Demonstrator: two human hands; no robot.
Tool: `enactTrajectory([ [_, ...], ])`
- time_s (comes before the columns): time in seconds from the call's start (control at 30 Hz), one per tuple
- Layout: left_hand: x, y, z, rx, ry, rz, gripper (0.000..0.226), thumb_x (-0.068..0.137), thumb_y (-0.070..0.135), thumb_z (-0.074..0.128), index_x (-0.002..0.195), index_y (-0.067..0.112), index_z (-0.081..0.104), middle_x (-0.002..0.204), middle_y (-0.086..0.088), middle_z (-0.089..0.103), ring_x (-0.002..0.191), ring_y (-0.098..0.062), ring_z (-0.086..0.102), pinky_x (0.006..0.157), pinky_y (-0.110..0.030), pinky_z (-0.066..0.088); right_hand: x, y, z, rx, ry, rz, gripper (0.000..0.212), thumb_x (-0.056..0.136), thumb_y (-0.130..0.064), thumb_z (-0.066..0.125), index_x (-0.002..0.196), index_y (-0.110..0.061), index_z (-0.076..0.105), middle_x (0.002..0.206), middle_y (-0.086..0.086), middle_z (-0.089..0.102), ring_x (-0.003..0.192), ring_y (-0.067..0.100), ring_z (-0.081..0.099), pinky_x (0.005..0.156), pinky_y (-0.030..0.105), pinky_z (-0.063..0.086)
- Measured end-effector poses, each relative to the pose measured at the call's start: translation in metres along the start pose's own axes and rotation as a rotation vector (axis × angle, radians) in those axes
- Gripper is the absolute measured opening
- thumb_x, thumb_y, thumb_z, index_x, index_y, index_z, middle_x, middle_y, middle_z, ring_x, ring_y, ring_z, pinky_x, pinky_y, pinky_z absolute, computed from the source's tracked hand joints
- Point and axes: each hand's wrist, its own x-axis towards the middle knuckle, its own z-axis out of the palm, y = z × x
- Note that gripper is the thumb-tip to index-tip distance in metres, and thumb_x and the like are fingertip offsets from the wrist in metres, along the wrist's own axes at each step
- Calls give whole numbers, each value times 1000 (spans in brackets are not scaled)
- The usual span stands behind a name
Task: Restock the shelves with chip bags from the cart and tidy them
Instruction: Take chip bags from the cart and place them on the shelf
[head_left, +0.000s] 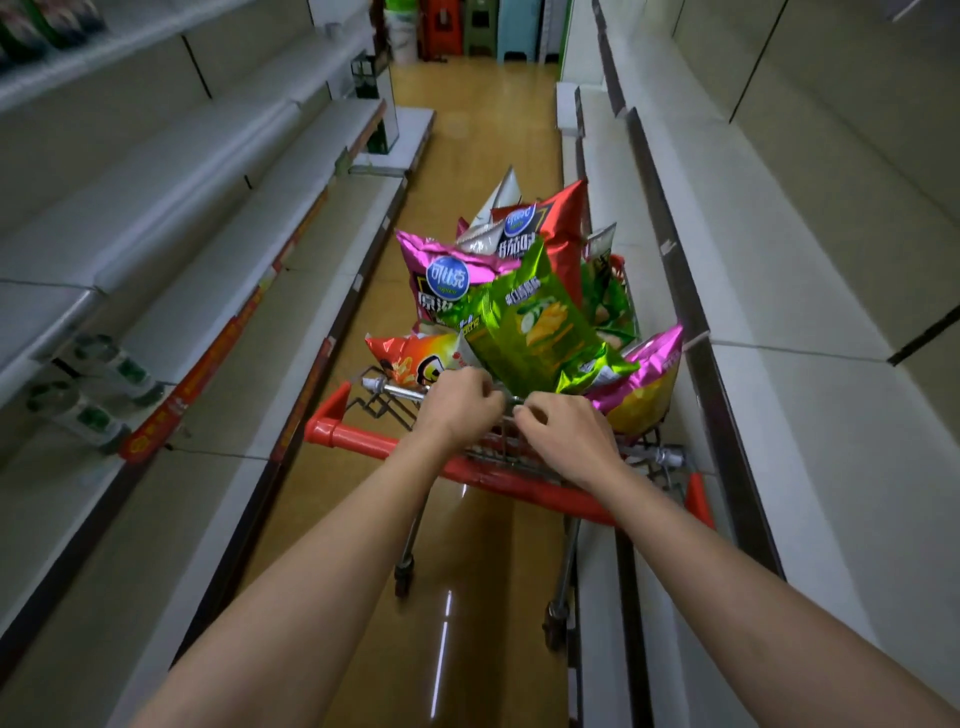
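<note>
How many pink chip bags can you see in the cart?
2. One pink bag stands at the cart's left, behind the green bag; the other pink bag leans over the right side. More may be buried underneath.

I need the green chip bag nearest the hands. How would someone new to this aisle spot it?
Find the red-handled shopping cart in the aisle between the pale shelves. Just beyond the left hand and right hand gripping its rear wire rim, the green chip bag leans on top of the pile. It is the only shiny lime-green one on top picturing cucumber slices; its neighbours are pink, red and orange.
</note>
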Motion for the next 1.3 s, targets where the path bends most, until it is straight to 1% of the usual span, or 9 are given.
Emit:
enactTrajectory([
  [0.13,11,23,-24,-34,105,66,18,84,18,53,67,13,57,68,-6,58,71,-29,56,59,-33,42,18,-5,-30,22,59,-40,36,96,-34,44,72,-10,54,66,3,53,71,27,52,52,34,29],
  [0.23,24,40,-40,-46,164,112,19,85,20,52,71,11,62,72,-9,63,73,-30,59,65,-37,49,31,-10,-49,26,104,-62,35,96,-32,45,69,-12,53,66,3,52,71,27,53,61,36,38],
  [0.5,67,62,-88,-128,270,236,20,85,18,55,68,9,61,66,-5,58,69,-24,53,57,-31,33,75,-33,-94,-26,220,-74,23,95,-36,48,82,-18,55,81,-5,53,80,19,52,63,30,33],
  [0.7,102,59,-112,-180,204,259,19,85,14,53,75,7,67,67,-3,61,71,-23,55,54,-29,32,110,-45,-103,-5,146,1,45,84,-60,57,104,-21,46,104,-5,48,97,14,49,76,32,44],
  [0.83,116,57,-118,-202,118,306,20,86,11,51,77,4,68,70,-5,62,68,-20,52,53,-27,34,122,-49,-103,-39,45,52,53,80,-61,63,109,-19,49,115,-1,47,107,15,47,88,37,46],
  [0.97,124,51,-117,-212,44,332,20,86,10,51,76,5,68,75,-9,67,66,-17,53,51,-24,34,122,-48,-113,-97,-70,102,38,82,-45,70,102,-16,55,97,-2,46,92,16,48,73,31,41],
  [1.07,133,45,-116,-226,-23,309,20,87,11,52,76,7,69,77,-9,69,68,-17,58,55,-25,40,123,-47,-117,-47,-85,116,31,84,-35,71,83,-5,62,75,1,52,70,15,48,57,29,34],
  [1.17,139,41,-115,-219,-100,292,22,88,14,54,77,8,71,83,-11,72,79,-23,65,73,-33,51,126,-49,-120,-71,-96,112,34,85,-30,70,93,3,70,79,12,61,67,18,50,59,30,37],
  [1.3,144,31,-117,-327,-166,259,22,90,13,55,76,8,71,83,-9,71,81,-21,64,79,-35,52,128,-55,-135,-87,-76,91,26,87,-26,69,90,-1,73,77,7,65,59,9,48,52,23,36],
])
